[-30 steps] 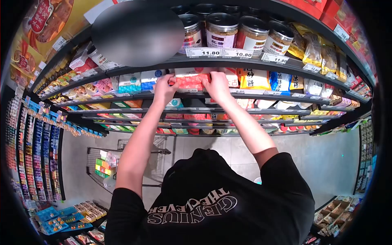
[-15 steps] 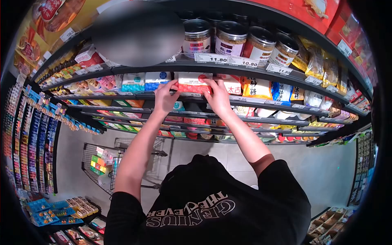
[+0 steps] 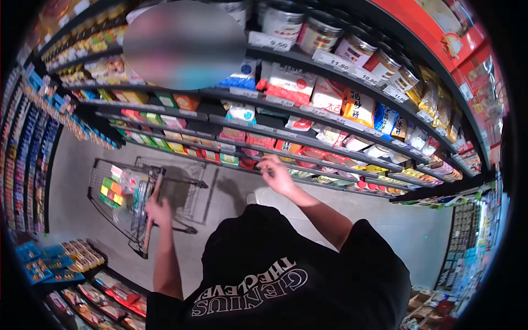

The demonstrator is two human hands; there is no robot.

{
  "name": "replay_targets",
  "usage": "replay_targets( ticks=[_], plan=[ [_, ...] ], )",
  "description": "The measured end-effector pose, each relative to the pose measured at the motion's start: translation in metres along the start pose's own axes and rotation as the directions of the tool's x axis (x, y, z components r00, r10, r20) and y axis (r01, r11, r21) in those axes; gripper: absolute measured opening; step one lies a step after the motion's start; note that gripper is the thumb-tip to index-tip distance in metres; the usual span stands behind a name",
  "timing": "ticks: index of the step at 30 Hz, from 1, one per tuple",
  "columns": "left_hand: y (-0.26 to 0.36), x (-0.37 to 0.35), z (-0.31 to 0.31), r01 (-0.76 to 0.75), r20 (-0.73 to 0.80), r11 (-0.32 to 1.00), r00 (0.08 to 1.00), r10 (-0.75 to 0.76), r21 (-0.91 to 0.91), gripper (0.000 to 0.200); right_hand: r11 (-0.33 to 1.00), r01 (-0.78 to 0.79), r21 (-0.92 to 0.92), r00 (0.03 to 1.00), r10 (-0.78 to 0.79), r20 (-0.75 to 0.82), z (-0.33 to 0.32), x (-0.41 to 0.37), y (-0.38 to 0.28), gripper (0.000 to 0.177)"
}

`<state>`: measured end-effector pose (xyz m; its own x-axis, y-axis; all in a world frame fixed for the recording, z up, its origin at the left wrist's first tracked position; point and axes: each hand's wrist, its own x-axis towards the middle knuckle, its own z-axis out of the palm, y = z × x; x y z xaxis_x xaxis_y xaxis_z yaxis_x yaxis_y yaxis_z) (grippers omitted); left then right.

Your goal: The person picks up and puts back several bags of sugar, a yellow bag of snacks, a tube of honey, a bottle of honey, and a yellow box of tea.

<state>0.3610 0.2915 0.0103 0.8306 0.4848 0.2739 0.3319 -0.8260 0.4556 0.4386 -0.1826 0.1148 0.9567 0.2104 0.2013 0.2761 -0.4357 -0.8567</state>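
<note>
My left hand (image 3: 158, 211) is at the handle (image 3: 147, 236) of a wire shopping cart (image 3: 107, 212), overlapping the bar. Its thumb and fingers look apart, slightly blurred, and a firm grip does not show. In front of the lower shelves hangs my right hand (image 3: 278, 176), its fingers loosely bent and apart; I see nothing clearly held in it. A white and red bag (image 3: 289, 82) stands on the shelf above, apart from both hands. Beside it are a red and white bag (image 3: 328, 94) and an orange and white bag (image 3: 360, 107).
Lidded jars (image 3: 320, 30) line the upper shelf above price tags (image 3: 338, 60). Inside the cart lie colorful boxes (image 3: 111, 192) and a clear plastic bag (image 3: 130, 180). Another shelf rack (image 3: 30, 148) stands at the left, with blue display boxes (image 3: 41, 264) at the lower left.
Both hands have left the white and red bag, which stays on the shelf. My left hand has moved down to the cart handle, my right hand lower. The view has turned left.
</note>
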Motion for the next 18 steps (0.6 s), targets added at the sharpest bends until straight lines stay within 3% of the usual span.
replay_targets(
  ticks=[1, 2, 3, 5, 6, 8, 9, 11, 13, 14, 15, 17, 18],
  plan=[
    [-0.023, -0.013, -0.016, 0.196, 0.009, 0.956, 0.979, -0.203, 0.22, 0.054, 0.998, -0.037, 0.054, 0.994, 0.031, 0.101, 0.021, -0.012, 0.011, 0.025],
    [-0.045, -0.026, -0.031, 0.366, -0.024, 0.825, 0.919, -0.394, 0.43, 0.06, 0.991, -0.078, 0.105, 0.977, 0.056, 0.204, 0.043, -0.023, 0.018, 0.024],
    [-0.076, -0.043, -0.037, 0.386, -0.021, 0.817, 0.908, -0.418, 0.428, 0.06, 0.992, -0.079, 0.094, 0.972, 0.056, 0.227, 0.063, -0.031, 0.012, 0.024],
    [-0.131, -0.076, -0.043, 0.282, 0.129, 0.877, 0.926, -0.355, 0.388, 0.069, 0.998, -0.055, 0.04, 0.889, 0.031, 0.456, 0.105, -0.036, -0.005, 0.022],
    [-0.138, -0.084, -0.048, 0.307, 0.121, 0.871, 0.918, -0.377, 0.384, 0.069, 0.998, -0.044, 0.035, 0.88, 0.022, 0.475, 0.128, -0.034, -0.02, 0.022],
    [-0.137, -0.091, -0.058, 0.133, 0.142, 0.944, 0.973, -0.183, 0.302, 0.07, 0.997, -0.048, 0.066, 0.743, -0.008, 0.669, 0.17, -0.034, -0.058, 0.022],
    [-0.136, -0.092, -0.062, 0.144, 0.185, 0.956, 0.963, -0.195, 0.257, 0.071, 0.996, -0.036, 0.077, 0.704, -0.029, 0.709, 0.191, -0.037, -0.067, 0.022],
    [-0.126, -0.092, -0.073, 0.204, 0.186, 0.956, 0.952, -0.245, 0.212, 0.073, 0.956, 0.248, 0.159, 0.669, -0.287, 0.686, 0.251, -0.03, -0.088, 0.028],
    [-0.133, -0.101, -0.071, 0.227, 0.247, 0.957, 0.931, -0.268, 0.183, 0.075, 0.89, 0.439, 0.121, 0.626, -0.4, 0.669, 0.301, -0.02, -0.106, 0.034],
    [-0.136, -0.113, -0.07, 0.183, 0.192, 0.968, 0.958, -0.214, 0.169, 0.075, 0.845, 0.529, 0.075, 0.618, -0.444, 0.649, 0.323, -0.014, -0.113, 0.037],
    [-0.123, -0.115, -0.081, 0.222, 0.235, 0.953, 0.934, -0.268, 0.204, 0.074, 0.796, 0.605, 0.021, 0.616, -0.485, 0.621, 0.343, -0.008, -0.116, 0.041],
    [-0.106, -0.121, -0.1, 0.228, 0.277, 0.947, 0.917, -0.287, 0.225, 0.071, 0.734, 0.665, -0.141, 0.612, -0.427, 0.666, 0.369, 0.004, -0.116, 0.053],
    [-0.108, -0.128, -0.103, 0.2, 0.272, 0.957, 0.928, -0.254, 0.212, 0.07, 0.73, 0.675, -0.109, 0.588, -0.443, 0.677, 0.382, 0.01, -0.104, 0.051]
  ],
)
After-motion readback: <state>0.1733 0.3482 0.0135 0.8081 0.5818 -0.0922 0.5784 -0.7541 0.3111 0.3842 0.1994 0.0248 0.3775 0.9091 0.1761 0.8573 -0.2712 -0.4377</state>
